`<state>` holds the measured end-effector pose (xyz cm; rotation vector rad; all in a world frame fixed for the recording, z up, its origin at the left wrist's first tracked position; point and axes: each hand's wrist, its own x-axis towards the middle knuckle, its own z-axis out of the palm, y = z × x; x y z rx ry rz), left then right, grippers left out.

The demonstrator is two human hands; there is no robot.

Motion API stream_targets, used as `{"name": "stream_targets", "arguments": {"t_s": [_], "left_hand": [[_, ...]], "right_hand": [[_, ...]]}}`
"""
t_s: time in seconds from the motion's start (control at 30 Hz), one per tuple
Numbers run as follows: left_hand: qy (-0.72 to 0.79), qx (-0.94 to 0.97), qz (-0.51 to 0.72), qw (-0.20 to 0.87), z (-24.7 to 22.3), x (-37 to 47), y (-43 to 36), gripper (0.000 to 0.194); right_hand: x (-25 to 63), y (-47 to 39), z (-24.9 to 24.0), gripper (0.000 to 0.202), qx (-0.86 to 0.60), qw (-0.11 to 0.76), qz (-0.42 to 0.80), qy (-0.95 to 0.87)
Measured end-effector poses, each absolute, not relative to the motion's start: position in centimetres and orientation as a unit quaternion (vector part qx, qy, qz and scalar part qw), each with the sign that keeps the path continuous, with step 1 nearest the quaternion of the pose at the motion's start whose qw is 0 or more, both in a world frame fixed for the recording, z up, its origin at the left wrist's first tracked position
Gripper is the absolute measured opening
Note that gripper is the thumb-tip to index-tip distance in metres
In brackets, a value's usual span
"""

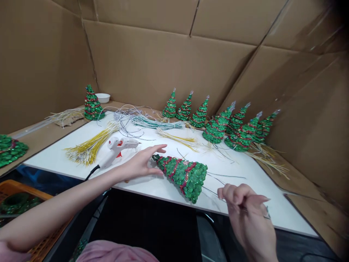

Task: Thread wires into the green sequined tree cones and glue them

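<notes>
A small green glittery Christmas tree (182, 174) with red garland lies on its side near the front edge of the white board. Thin dark wires (226, 176) stick out from its base towards the right. My left hand (141, 160) is at the tree's tip, thumb and fingers spread around it; whether they touch it I cannot tell. To the right of the base, my right hand (248, 211) is closed with bent fingers on a thin wire that runs from the tree. A small pale end shows beyond that hand's thumb side.
A white glue gun (117, 149) lies left of my left hand, its cord over the edge. Bundles of yellow (94, 145) and green wires (158, 123) lie behind. Several finished trees (215, 127) stand along the cardboard walls. An orange basket (24, 185) is lower left.
</notes>
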<state>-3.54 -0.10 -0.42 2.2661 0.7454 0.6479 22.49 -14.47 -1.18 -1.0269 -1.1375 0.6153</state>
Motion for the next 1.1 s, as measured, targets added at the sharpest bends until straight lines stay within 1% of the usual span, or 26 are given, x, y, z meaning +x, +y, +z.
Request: {"name": "stream_targets", "arguments": {"t_s": [0.07, 0.13, 0.27, 0.4, 0.5, 0.6, 0.67, 0.83, 0.97, 1.1], "left_hand": [[0.295, 0.848, 0.258, 0.357, -0.6, -3.5, 0.1, 0.078], [0.294, 0.844, 0.264, 0.364, -0.9, -3.5, 0.2, 0.072], [0.288, 0.857, 0.262, 0.338, -1.6, -3.5, 0.5, 0.064], [0.282, 0.867, 0.270, 0.310, -2.0, -3.3, 0.8, 0.046], [0.272, 0.881, 0.266, 0.280, -1.9, -3.1, 0.8, 0.033], [0.267, 0.888, 0.259, 0.269, -1.6, -3.1, 0.7, 0.030], [0.262, 0.890, 0.256, 0.273, -1.4, -3.2, 0.7, 0.031], [0.218, 0.904, 0.224, 0.292, -0.9, -3.8, 0.6, 0.036], [0.209, 0.913, 0.203, 0.287, -0.7, -4.2, 0.7, 0.046], [0.204, 0.914, 0.196, 0.290, -0.4, -4.3, 0.9, 0.047]], "right_hand": [[22.8, -14.5, -1.1, 0.053, -0.455, 0.675, 0.267, -0.516], [23.2, -14.5, -1.2, 0.052, -0.456, 0.668, 0.257, -0.528], [23.4, -14.8, -1.4, 0.052, -0.469, 0.662, 0.231, -0.538], [23.6, -14.9, -1.4, 0.050, -0.478, 0.664, 0.213, -0.534], [23.8, -15.0, -1.3, 0.049, -0.498, 0.651, 0.204, -0.535], [24.3, -15.1, -1.2, 0.047, -0.525, 0.624, 0.194, -0.546], [24.8, -15.2, -1.4, 0.045, -0.552, 0.579, 0.164, -0.577], [26.1, -15.0, -2.0, 0.034, -0.595, 0.378, 0.051, -0.707], [26.6, -14.8, -2.1, 0.026, -0.579, 0.316, -0.030, -0.751], [27.1, -14.8, -2.1, 0.027, -0.565, 0.254, -0.107, -0.778]]}}
